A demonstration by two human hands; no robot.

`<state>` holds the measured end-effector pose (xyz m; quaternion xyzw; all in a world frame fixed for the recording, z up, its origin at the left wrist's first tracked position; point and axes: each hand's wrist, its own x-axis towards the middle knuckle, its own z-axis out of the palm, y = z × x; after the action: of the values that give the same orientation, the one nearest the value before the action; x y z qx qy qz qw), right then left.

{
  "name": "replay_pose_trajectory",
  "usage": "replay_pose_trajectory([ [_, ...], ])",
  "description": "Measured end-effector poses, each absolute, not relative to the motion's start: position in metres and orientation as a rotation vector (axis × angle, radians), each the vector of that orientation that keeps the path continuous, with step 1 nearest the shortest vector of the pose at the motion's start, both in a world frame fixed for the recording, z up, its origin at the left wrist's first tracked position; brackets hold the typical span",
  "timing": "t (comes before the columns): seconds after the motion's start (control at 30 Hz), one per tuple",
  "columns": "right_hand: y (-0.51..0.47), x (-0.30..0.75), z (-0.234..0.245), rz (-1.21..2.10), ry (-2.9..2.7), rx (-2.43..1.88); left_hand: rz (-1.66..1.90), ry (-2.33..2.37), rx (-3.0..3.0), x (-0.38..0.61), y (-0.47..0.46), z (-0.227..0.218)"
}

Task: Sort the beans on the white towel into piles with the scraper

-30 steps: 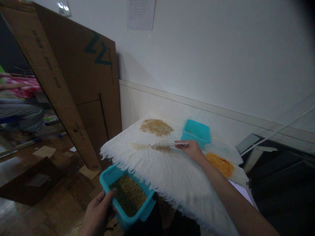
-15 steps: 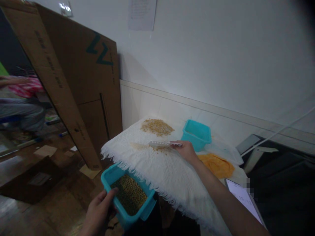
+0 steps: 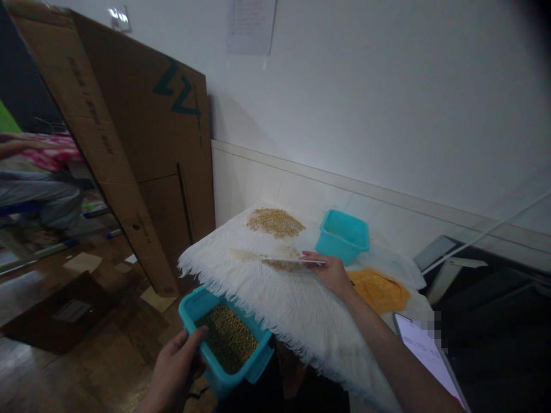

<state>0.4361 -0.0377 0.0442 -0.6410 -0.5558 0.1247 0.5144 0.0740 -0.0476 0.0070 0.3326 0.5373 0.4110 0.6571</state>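
My left hand [image 3: 183, 350] grips the near left rim of a turquoise plastic bin [image 3: 221, 376], thumb over the edge, below the front of the table. Yellowish beans [image 3: 236, 330] and smaller dark green ones lie in it. In my right hand [image 3: 329, 269] is a thin flat white strip [image 3: 279, 260], seen nearly edge-on and held low over the white fringed cloth [image 3: 258, 292]. Under and around the strip are blurred beans and a sandy-coloured streak [image 3: 243, 254]. Behind it a pile of yellowish beans [image 3: 278, 222] rests on the cloth.
A second turquoise bin [image 3: 344, 235] stands at the back right, near an orange cloth [image 3: 379, 289] and a clear lid [image 3: 398, 267]. A phone [image 3: 424, 350] lies at the right edge. A tall cardboard box [image 3: 150, 143] stands left; beyond it sits another person [image 3: 38, 189].
My right hand has shifted slightly right and down, and the strip has tilted from showing its slotted face to nearly edge-on. The left hand still holds the bin.
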Motion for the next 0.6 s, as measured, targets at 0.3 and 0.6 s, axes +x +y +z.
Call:
replay_pose_trajectory([
  [0.3,-0.024,0.438,0.041,0.272,-1.306,-1.579,0.918,1.213,0.747,0.074,-0.047,0.008],
  [0.6,-0.042,0.440,0.043,0.326,-1.383,-1.511,0.931,1.196,0.755,0.073,-0.045,-0.005],
])
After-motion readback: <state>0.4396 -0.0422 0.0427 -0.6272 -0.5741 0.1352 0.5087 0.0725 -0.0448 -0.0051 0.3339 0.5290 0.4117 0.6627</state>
